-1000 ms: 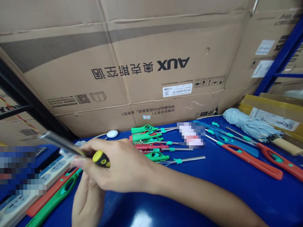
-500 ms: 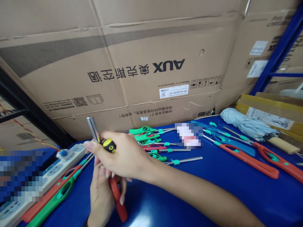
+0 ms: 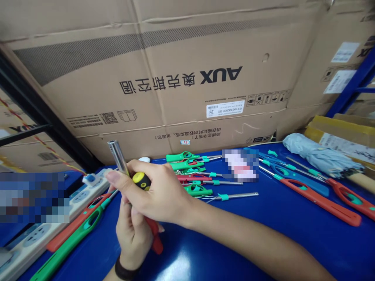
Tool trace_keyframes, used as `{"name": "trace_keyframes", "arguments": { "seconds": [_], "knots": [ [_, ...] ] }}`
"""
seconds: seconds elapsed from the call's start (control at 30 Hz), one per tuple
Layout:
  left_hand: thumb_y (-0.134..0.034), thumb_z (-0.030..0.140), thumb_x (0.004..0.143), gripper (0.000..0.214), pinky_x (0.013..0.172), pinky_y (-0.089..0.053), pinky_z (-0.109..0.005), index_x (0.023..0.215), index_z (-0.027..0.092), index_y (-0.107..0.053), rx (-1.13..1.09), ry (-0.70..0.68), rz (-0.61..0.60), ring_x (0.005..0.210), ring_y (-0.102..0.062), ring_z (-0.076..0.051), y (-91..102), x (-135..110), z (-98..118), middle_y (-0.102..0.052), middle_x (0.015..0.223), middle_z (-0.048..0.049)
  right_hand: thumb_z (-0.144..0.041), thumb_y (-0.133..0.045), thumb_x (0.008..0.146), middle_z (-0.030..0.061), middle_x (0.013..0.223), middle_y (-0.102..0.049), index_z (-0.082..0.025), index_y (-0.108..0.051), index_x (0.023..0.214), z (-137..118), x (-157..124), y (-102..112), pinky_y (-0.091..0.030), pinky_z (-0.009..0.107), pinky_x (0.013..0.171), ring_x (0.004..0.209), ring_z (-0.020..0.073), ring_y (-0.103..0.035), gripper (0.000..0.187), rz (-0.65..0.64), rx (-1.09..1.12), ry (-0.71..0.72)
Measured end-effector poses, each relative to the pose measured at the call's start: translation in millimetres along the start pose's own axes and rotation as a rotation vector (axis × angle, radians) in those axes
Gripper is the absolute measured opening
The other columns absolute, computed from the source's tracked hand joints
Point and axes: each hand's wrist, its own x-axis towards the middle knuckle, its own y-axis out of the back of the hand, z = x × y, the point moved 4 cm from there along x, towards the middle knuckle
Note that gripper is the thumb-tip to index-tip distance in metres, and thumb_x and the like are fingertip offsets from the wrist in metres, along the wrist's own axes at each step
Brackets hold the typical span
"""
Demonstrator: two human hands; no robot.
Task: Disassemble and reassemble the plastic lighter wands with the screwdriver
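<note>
Where the blue worktop (image 3: 293,234) meets the big brown cardboard box printed AUX (image 3: 187,78), two hands work close together near its lower left corner. The right hand (image 3: 158,195) has its grip clenched round a screwdriver with a yellow-and-black handle and a shiny metal shaft (image 3: 118,156), whose shaft points up and leftward in front of the box. Directly below it, the left hand (image 3: 133,234), with one dark band at the wrist, has its grip closed on a long red plastic lighter (image 3: 155,238); only the lower end of this lighter shows, sticking out beneath the right palm, so where the screwdriver meets it cannot be told.

Left of the hands, one red lighter (image 3: 73,226) and one green lighter (image 3: 67,249) lie side by side, touching, next to one white power strip (image 3: 43,234). Below the box's white label lies a heap of green and red lighters with metal tubes (image 3: 190,175); about six can be counted, though they overlap. To the right of the box, two long red lighters (image 3: 316,201) and about two blue ones (image 3: 293,175) lie on the worktop, near one folded pale blue umbrella (image 3: 316,156).
</note>
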Motion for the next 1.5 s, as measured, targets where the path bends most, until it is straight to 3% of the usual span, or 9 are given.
{"name": "trace_keyframes", "arguments": {
  "seconds": [0.33, 0.53, 0.67, 0.73, 0.9, 1.07, 1.13, 1.27, 1.5],
  "knots": [
    [-0.045, 0.049, 0.089, 0.035, 0.027, -0.043, -0.022, 0.107, 0.02, -0.047, 0.013, -0.034, 0.05, 0.024, -0.05, -0.015, 2.7, -2, -5, -0.054, 0.037, 0.0084, -0.04, -0.051, 0.089, -0.0067, 0.056, -0.048, -0.019, -0.057, 0.067, -1, -2, -4, -0.036, 0.016, 0.051, 0.052, 0.0057, -0.044, 0.031, -0.004, 0.022, 0.015],
    [-0.037, 0.049, 0.091, 0.034, 0.025, -0.041, -0.022, 0.096, 0.017, -0.048, 0.065, -0.125, 0.036, 0.022, -0.047, -0.014, 1.8, 1, -8, -0.05, 0.034, 0.0094, -0.043, -0.046, 0.092, -0.003, 0.065, -0.061, -0.017, -0.063, 0.077, -5, -2, -4, -0.041, 0.017, 0.055, 0.057, 0.0068, -0.054, 0.034, -0.072, -0.027, 0.06],
    [-0.035, 0.046, 0.094, 0.029, 0.03, -0.042, -0.019, 0.086, 0.02, -0.046, 0.224, -0.163, -0.103, 0.027, -0.049, -0.01, 10.2, 16, -3, -0.055, 0.047, 0.0073, -0.046, -0.057, 0.085, 0.0022, 0.09, -0.068, -0.017, -0.063, 0.1, -7, -6, 20, -0.044, 0.021, 0.072, 0.081, 0.0118, -0.062, 0.034, -0.043, -0.13, 0.073],
    [-0.035, 0.048, 0.093, 0.03, 0.034, -0.045, -0.02, 0.091, 0.02, -0.047, 0.359, -0.107, -0.199, 0.033, -0.051, -0.009, 23.1, 27, -7, -0.059, 0.06, 0.0046, -0.044, -0.057, 0.086, 0.0009, 0.088, -0.069, -0.018, -0.061, 0.108, -1, -13, 40, -0.045, 0.022, 0.071, 0.077, 0.0115, -0.063, 0.034, -0.032, -0.174, 0.007],
    [-0.033, 0.056, 0.089, 0.037, 0.04, -0.046, -0.024, 0.094, 0.022, -0.049, 0.751, 0.097, -0.415, 0.035, -0.052, -0.013, 71.7, 45, -43, -0.058, 0.059, 0.0054, -0.04, -0.05, 0.09, -0.0005, 0.082, -0.068, -0.022, -0.063, 0.1, 32, -45, 89, -0.044, 0.025, 0.062, 0.066, 0.0121, -0.06, 0.024, -0.018, -0.459, -0.103],
    [-0.034, 0.048, 0.089, 0.034, 0.048, -0.045, -0.026, 0.102, 0.022, -0.052, 1.209, -0.055, -0.421, 0.06, -0.066, -0.021, 97.1, 63, -62, -0.066, 0.07, -0.0005, -0.037, -0.046, 0.092, -0.0002, 0.082, -0.067, -0.022, -0.058, 0.104, 64, -76, 115, -0.045, 0.026, 0.064, 0.072, 0.0145, -0.063, 0.022, -0.075, -0.642, -0.156],
    [-0.035, 0.043, 0.088, 0.033, 0.051, -0.045, -0.03, 0.096, 0.019, -0.055, 1.354, -0.219, -0.389, 0.065, -0.067, -0.025, 92.7, 73, -57, -0.068, 0.077, -0.0058, -0.038, -0.045, 0.092, 0.0004, 0.08, -0.067, -0.023, -0.059, 0.103, 70, -83, 123, -0.043, 0.027, 0.059, 0.069, 0.0162, -0.062, 0.023, -0.075, -0.681, -0.177],
    [-0.036, 0.037, 0.086, 0.034, 0.08, -0.043, -0.047, 0.096, 0.014, -0.06, 1.383, -0.391, -0.339, 0.096, -0.059, -0.036, 64.4, 83, -45, -0.063, 0.103, -0.0171, -0.038, -0.044, 0.092, 0.0013, 0.087, -0.068, -0.024, -0.059, 0.103, 72, -89, 138, -0.043, 0.029, 0.063, 0.074, 0.0181, -0.063, 0.023, -0.064, -0.755, -0.203],
    [-0.046, 0.033, 0.09, 0.018, 0.089, -0.034, -0.043, 0.092, 0.021, -0.059, 0.989, -0.721, -0.584, 0.09, -0.057, -0.022, -36.5, 39, -18, -0.064, 0.095, -0.0057, -0.033, -0.048, 0.091, 0.0003, 0.089, -0.068, -0.023, -0.062, 0.093, 78, -99, 152, -0.043, 0.029, 0.07, 0.079, 0.0172, -0.063, 0.017, -0.179, -0.798, -0.257]
  ]
}}
